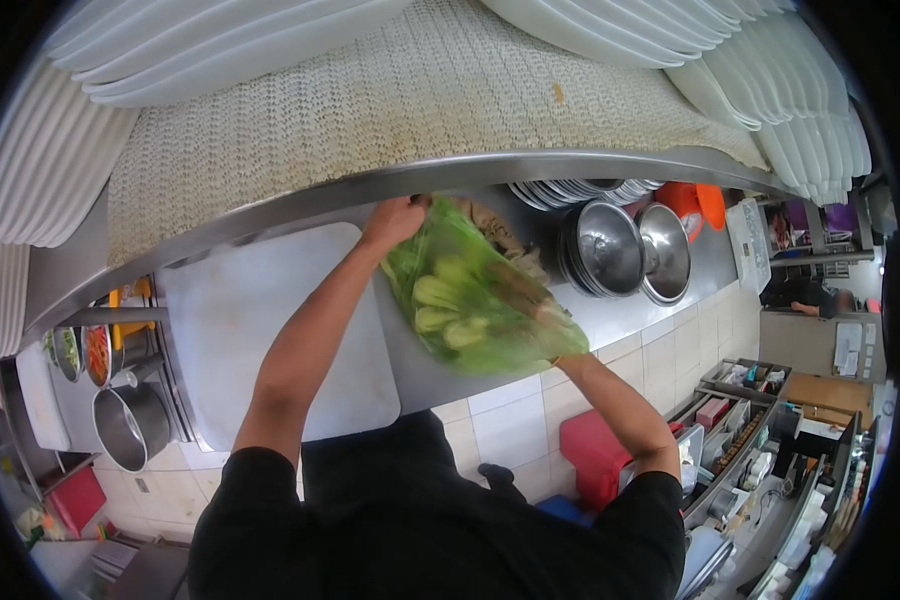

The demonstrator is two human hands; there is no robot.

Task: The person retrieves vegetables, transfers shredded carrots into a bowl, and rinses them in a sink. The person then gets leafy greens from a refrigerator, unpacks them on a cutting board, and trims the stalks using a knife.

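Observation:
A translucent green plastic bag [480,265] lies on the steel counter, right of a white cutting board [280,320]. Pale green bok choy [445,300] shows through its film. My left hand [398,220] is closed on the bag's far edge, close under the shelf lip. My right hand [540,318] reaches into the bag up to the wrist. Plastic blurs its fingers, so I cannot see whether they grip anything. A crumpled brown cloth-like item [505,240] sits behind the bag.
Steel bowls [610,250] and stacked plates [545,193] stand right of the bag, with an orange container [682,205] beyond. Overhead, a shelf with a woven mat [400,95] carries stacked white dishes [220,45]. A steel pot [130,425] is at lower left.

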